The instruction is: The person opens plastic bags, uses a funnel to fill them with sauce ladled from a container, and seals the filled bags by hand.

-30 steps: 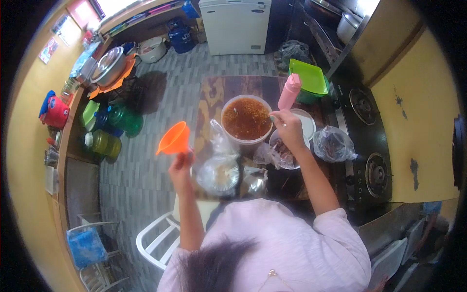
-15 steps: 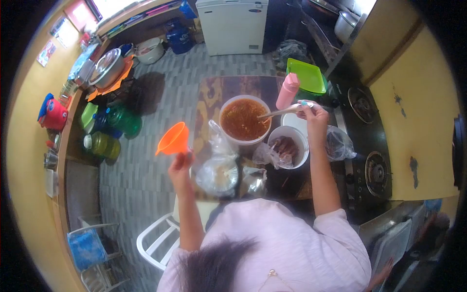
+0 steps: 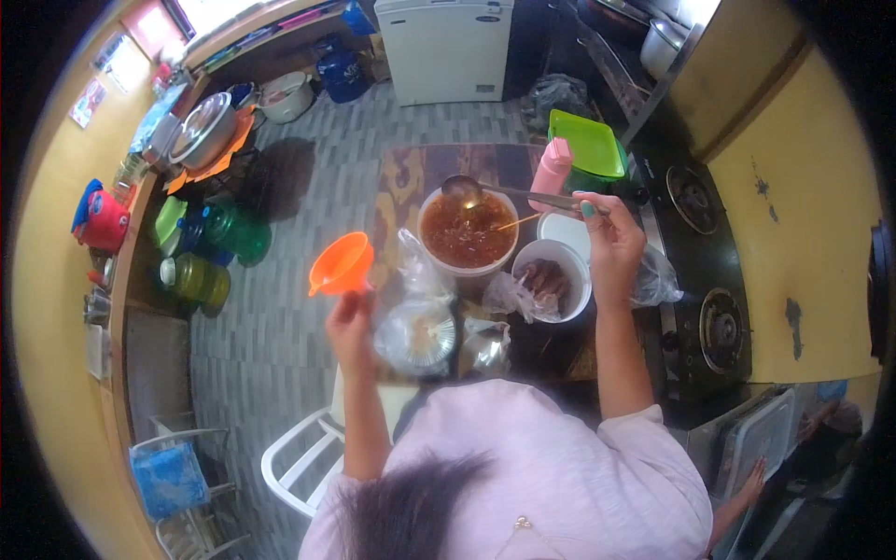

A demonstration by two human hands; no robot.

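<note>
A person's right hand point(image 3: 616, 247) grips a ladle point(image 3: 534, 195), its handle running toward nine o'clock, its scoop point(image 3: 462, 191) over a tub point(image 3: 472, 271) of red sauce point(image 3: 457, 239), while the left hand point(image 3: 350, 322) holds an orange funnel point(image 3: 341, 264) at the scoop's eight o'clock.

Grey wood-look strips cover the floor point(image 3: 308, 205), and the side walls are yellow, the right-hand wall point(image 3: 793, 233) marked with dark patches. A bright window point(image 3: 210, 11) lets light in at the top left, near papers point(image 3: 112, 61) on the wall. A long wooden shelf point(image 3: 119, 327) runs along the left side. At the far end is a white freezer point(image 3: 446, 51). A black stove point(image 3: 705, 271) lies right of the patterned table point(image 3: 403, 173). A white chair point(image 3: 303, 457) is beside the table; another chair, with blue cloth point(image 3: 170, 481), is at the lower left.
</note>
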